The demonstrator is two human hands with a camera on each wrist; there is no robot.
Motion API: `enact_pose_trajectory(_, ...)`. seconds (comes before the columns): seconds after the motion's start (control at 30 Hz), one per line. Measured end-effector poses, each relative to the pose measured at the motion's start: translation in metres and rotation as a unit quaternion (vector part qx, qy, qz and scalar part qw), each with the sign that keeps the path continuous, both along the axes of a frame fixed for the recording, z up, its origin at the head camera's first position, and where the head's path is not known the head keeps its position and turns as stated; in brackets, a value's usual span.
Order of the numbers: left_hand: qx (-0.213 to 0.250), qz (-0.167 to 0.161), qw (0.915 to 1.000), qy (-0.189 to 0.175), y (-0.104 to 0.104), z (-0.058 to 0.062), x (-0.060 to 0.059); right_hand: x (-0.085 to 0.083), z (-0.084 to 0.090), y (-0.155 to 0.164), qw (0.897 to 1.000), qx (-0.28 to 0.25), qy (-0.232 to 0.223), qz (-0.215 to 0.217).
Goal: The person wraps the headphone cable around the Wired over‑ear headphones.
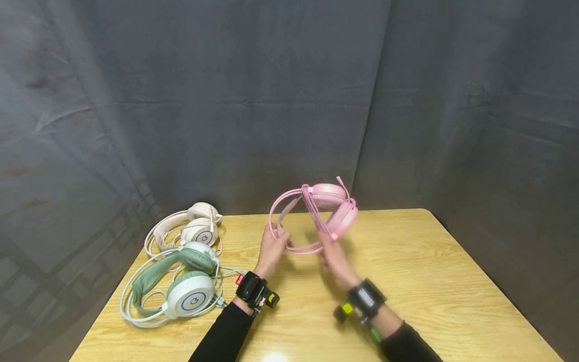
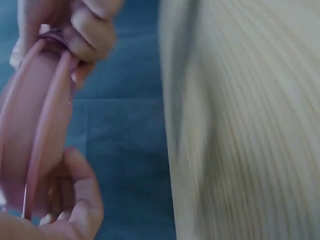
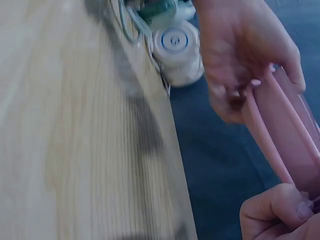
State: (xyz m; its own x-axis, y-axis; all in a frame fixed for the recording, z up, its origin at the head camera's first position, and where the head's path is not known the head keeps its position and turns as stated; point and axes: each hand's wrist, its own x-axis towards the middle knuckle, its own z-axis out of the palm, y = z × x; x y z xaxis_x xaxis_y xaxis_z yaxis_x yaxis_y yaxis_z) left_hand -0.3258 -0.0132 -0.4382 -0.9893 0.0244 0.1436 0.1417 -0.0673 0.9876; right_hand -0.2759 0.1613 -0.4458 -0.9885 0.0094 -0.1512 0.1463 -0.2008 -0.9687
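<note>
Holding the pink headset point(image 1: 316, 213) up off the surface point(image 1: 429, 271), left hand point(image 1: 271, 251) fingers curled on its band, right hand point(image 1: 334, 261) pinching the lower band.

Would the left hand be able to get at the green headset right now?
Probably not at once: the left hand grips the pink headset's band. The green headset lies close on its side of the table, nothing between, so letting go first should do.

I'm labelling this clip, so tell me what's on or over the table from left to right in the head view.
Green headset → left hand → right hand. The cream headset sits behind the green one and the pink headset spans both hands, so I leave those out.
</note>
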Motion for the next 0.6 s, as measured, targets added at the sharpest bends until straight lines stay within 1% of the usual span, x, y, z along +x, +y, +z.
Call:
enact_pose_trajectory(0.07, -0.051, -0.020, 0.9984, 0.015, 0.001, -0.002, -0.002, -0.004, -0.002, 0.005, 1.000, -0.021, -0.001, -0.003)
enact_pose_trajectory(0.1, -0.073, -0.024, 0.9969, 0.014, 0.002, -0.003, -0.002, -0.006, -0.003, 0.008, 1.000, -0.028, 0.000, -0.008)
enact_pose_trajectory(0.17, -0.122, -0.029, 0.9920, 0.014, 0.004, -0.005, -0.003, -0.013, -0.009, 0.014, 0.999, -0.028, 0.027, -0.006)
enact_pose_trajectory(0.2, -0.151, -0.029, 0.9879, 0.016, 0.005, -0.005, -0.003, -0.017, -0.012, 0.017, 0.999, -0.022, 0.041, -0.013)
enact_pose_trajectory(0.27, -0.205, -0.020, 0.9785, 0.005, 0.010, -0.007, -0.001, -0.024, -0.016, 0.026, 0.998, 0.026, 0.056, -0.031)
enact_pose_trajectory(0.33, -0.240, -0.021, 0.9706, 0.002, 0.018, -0.010, -0.001, -0.029, -0.020, 0.038, 0.991, 0.101, 0.060, -0.056)
enact_pose_trajectory(0.37, -0.247, -0.026, 0.9686, 0.000, 0.023, -0.012, -0.001, -0.031, -0.021, 0.044, 0.986, 0.142, 0.054, -0.072)
enact_pose_trajectory(0.4, -0.246, -0.034, 0.9687, -0.004, 0.029, -0.013, -0.002, -0.033, -0.022, 0.051, 0.978, 0.185, 0.045, -0.085)
enact_pose_trajectory(0.47, -0.227, -0.053, 0.9722, -0.017, 0.040, -0.016, -0.004, -0.035, -0.024, 0.063, 0.960, 0.260, 0.035, -0.095)
enact_pose_trajectory(0.5, -0.218, -0.060, 0.9738, -0.025, 0.046, -0.018, -0.005, -0.035, -0.024, 0.069, 0.952, 0.287, 0.028, -0.100)
enact_pose_trajectory(0.6, -0.194, -0.073, 0.9771, -0.046, 0.062, -0.022, -0.009, -0.034, -0.023, 0.084, 0.939, 0.329, 0.015, -0.095)
